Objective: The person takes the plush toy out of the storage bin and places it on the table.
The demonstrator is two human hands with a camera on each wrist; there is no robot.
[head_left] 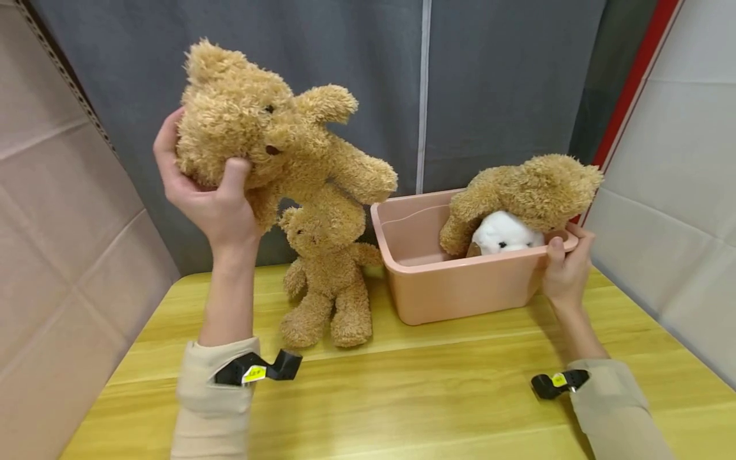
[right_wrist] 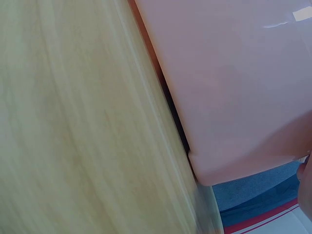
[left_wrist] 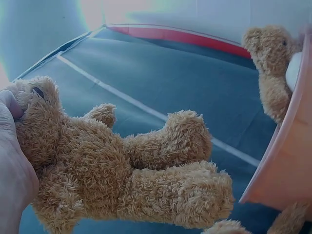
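My left hand [head_left: 209, 191] grips a large tan teddy bear [head_left: 276, 140] by the head and holds it up in the air above the table; the left wrist view shows that bear [left_wrist: 122, 170] lying across the frame with my thumb [left_wrist: 9, 105] on its face. A smaller tan bear [head_left: 328, 281] sits upright on the wooden table [head_left: 402, 396] just below it. My right hand [head_left: 566, 265] grips the right rim of a pink plastic bin [head_left: 460, 281]. Inside the bin a tan bear [head_left: 526, 191] leans over a white plush toy [head_left: 503, 233].
A grey curtain [head_left: 489, 83] hangs behind the table. Cardboard panels [head_left: 57, 223] stand on the left and pale panels [head_left: 678, 179] on the right. The right wrist view shows the bin's pink wall [right_wrist: 234, 83] next to the table's wood [right_wrist: 83, 122].
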